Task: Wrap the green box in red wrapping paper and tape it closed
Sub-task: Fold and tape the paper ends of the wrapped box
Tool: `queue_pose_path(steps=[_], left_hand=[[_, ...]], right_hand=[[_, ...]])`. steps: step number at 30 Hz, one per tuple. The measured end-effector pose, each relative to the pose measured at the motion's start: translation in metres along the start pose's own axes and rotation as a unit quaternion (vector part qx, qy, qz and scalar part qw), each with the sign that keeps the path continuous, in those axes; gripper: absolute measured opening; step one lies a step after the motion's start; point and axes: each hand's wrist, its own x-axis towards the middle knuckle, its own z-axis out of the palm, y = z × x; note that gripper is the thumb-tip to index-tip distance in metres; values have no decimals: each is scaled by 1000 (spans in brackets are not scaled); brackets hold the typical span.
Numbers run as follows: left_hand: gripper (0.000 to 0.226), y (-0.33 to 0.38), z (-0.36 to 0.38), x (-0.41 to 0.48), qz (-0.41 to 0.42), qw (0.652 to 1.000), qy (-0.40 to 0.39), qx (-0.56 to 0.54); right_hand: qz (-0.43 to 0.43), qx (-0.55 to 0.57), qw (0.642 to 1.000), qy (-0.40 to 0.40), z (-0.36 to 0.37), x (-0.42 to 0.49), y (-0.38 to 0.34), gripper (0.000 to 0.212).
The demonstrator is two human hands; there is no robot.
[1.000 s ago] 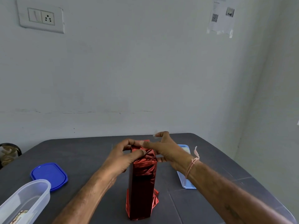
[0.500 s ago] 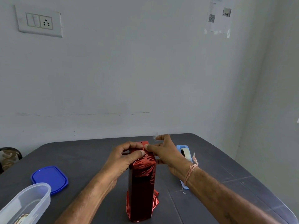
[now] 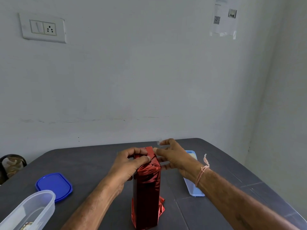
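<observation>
A tall box in shiny red foil paper (image 3: 146, 188) stands upright on the dark grey worktop (image 3: 93, 163), left hand (image 3: 131, 165) clamped on its folded top. At 2 o'clock the right hand (image 3: 176, 158), fingers spread, carries a clear tape scrap (image 3: 159, 142), best pressed flat across the fold.

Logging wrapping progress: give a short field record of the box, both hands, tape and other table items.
box: wrapped box, upright on table, covered in red foil
left hand: grips the folded top paper
right hand: fingers extended beside the top, clear tape piece on a fingertip
top fold: no tape visible on it
others: blue lid, clear container, light blue tray
</observation>
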Motion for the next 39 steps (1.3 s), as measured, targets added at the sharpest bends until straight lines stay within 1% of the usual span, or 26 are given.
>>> queue_pose_path(steps=[2, 4, 6, 7, 10, 15, 16, 18, 20, 25, 28, 31, 34, 36, 38, 39], left_hand=[[15, 1, 0, -2, 0, 1000, -3, 1], [15, 2, -1, -4, 3, 1000, -7, 5], [16, 2, -1, -4, 2, 1000, -6, 9], [16, 1, -1, -3, 2, 1000, -5, 11], [17, 1, -1, -4, 6, 1000, -9, 12], [21, 1, 1, -6, 8, 1000, -10, -11], [21, 1, 1, -7, 8, 1000, -6, -12], [21, 1, 0, -7, 7, 1000, -2, -15], [22, 1, 0, -8, 7, 1000, -2, -16], [23, 0, 0, -8, 12, 1000, 0, -14], [22, 0, 0, -8, 14, 1000, 2, -19], [20, 0, 1, -8, 15, 1000, 4, -19], [21, 0, 1, -8, 17, 1000, 2, -16], [21, -1, 1, -7, 18, 1000, 1, -15], [21, -1, 1, -6, 18, 1000, -2, -15], [21, -1, 1, -6, 18, 1000, -2, -14]], right_hand=[[-23, -57, 998, 8, -8, 2, -7, 30], [-67, -146, 987, -2, -19, 6, -18, 22], [-94, -230, 967, -56, -28, 7, -36, 20], [-94, -265, 955, -91, -31, 7, -45, 20], [-65, -369, 911, -174, -30, 8, -70, 21], [-24, -515, 824, -236, -10, 17, -94, 16], [-22, -538, 808, -239, -7, 17, -97, 19], [-13, -577, 782, -236, 0, 16, -103, 35], [-4, -601, 766, -229, 4, 16, -107, 42], [16, -634, 737, -234, 12, 16, -107, 44], [10, -644, 730, -227, 15, 18, -105, 42], [10, -649, 726, -227, 16, 19, -101, 46], [9, -664, 713, -226, 19, 16, -101, 49], [2, -675, 705, -216, 20, 14, -99, 50], [-11, -705, 682, -193, 20, 12, -97, 49], [-3, -710, 681, -180, 20, 7, -100, 50]])
